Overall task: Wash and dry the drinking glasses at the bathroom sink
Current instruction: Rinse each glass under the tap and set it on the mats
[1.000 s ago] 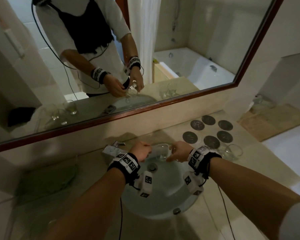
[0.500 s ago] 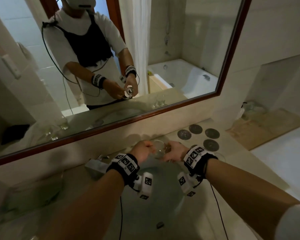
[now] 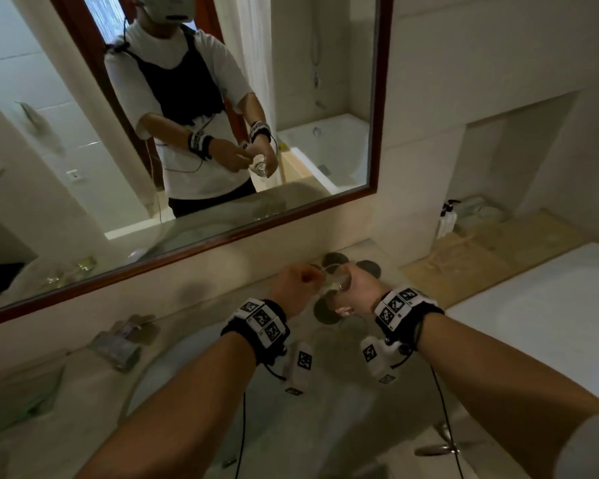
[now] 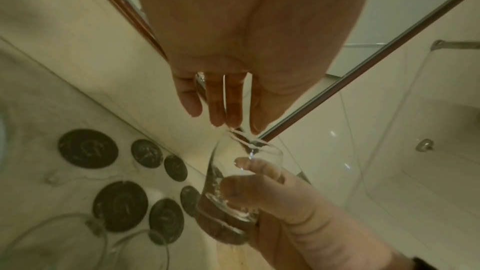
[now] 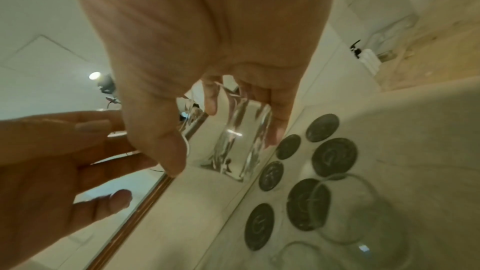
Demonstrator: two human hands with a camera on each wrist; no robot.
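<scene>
A glass (image 3: 332, 283) is held between the two hands just right of centre in the head view, raised above the bench (image 3: 201, 305) and ahead of the sink (image 3: 173, 368). The right hand (image 3: 362, 286) is clamped on the glass: in the left wrist view its thumb and curled fingers (image 4: 249, 188) are seen wrapped round the lower body and base, so this is the carrying hand. The left hand (image 3: 293, 283) lies to the left of the glass, and in the left wrist view its fingertips (image 4: 221, 114) are seen straight and close together, meeting the rim at the upper end; no grip by it can be made out. The long axis of the glass is tilted, with the mouth turned up and left toward the left hand and the base down and right in the right palm. Both wrists are lifted and bent inward, the forearms converging from the lower corners of the head view. Dark coasters (image 5: 335, 156) lie on the bench beneath and just beyond the hands, with further glasses (image 5: 348, 208) standing among them at lower right of the right wrist view. Any setting-down is judged to fall to the right hand.
</scene>
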